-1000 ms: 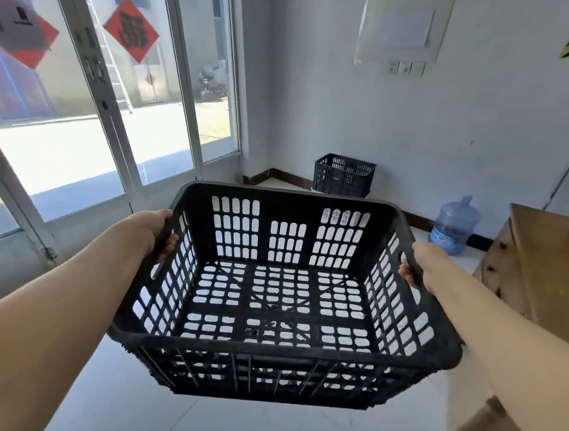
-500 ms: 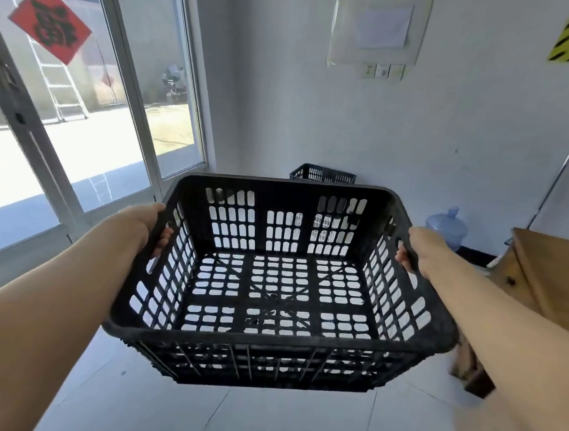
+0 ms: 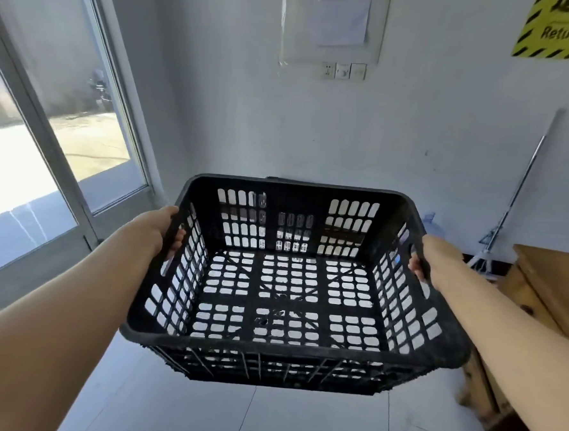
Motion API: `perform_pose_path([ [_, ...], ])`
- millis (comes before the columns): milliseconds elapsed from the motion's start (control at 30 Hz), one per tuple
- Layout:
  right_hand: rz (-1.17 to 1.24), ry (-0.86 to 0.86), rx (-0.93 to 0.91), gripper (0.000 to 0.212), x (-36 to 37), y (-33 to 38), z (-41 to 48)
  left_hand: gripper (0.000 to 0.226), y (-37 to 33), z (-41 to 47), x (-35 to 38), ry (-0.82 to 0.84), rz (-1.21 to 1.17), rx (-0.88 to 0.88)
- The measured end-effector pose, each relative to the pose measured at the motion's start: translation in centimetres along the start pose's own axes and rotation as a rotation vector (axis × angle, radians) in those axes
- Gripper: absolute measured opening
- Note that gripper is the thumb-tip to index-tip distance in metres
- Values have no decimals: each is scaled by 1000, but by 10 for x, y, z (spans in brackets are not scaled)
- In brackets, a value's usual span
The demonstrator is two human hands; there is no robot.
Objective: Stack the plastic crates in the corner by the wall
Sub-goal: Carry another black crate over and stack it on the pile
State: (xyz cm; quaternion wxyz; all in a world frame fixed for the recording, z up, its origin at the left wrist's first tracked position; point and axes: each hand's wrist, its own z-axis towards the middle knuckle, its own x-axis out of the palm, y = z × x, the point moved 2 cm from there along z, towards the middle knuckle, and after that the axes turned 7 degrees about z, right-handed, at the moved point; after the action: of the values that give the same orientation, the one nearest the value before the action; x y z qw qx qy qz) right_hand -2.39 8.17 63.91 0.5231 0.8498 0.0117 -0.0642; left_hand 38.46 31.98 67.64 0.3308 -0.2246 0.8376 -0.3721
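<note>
Hands clenched on opposite side rims: left hand (image 3: 157, 229), right hand (image 3: 432, 257). Between them we carry the black crate (image 3: 291, 292) airborne over the floor (image 3: 264, 417), facing the wall (image 3: 249, 120). Looks light, stiff, slotted; rim holds suit.

**One head-worn view, facing the wall**

We have a single wide-angle camera, worn on the head, looking forward and slightly down along both forearms. The black crate (image 3: 292, 282) fills the near centre, close to the lens. Beyond it we face the white wall (image 3: 249, 113); its edges seem bowed, probably from lens distortion.
</note>
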Motion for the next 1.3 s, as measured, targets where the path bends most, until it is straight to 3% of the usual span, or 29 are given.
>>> perform_pose_path([
  [133, 7, 17, -14, 43, 40, 28, 59, 52, -46, 61, 21, 6, -13, 21],
  [267, 17, 4, -79, 24, 90, 70, 122, 52, -91, 124, 35, -18, -38, 16],
  [567, -38, 2, -94, 22, 191, 150, 221, 51, -178, 249, 50, -64, -85, -42],
  [1300, 34, -76, -30, 23, 385, 276, 487, 53, -401, 587, 139, 32, -9, -30],
])
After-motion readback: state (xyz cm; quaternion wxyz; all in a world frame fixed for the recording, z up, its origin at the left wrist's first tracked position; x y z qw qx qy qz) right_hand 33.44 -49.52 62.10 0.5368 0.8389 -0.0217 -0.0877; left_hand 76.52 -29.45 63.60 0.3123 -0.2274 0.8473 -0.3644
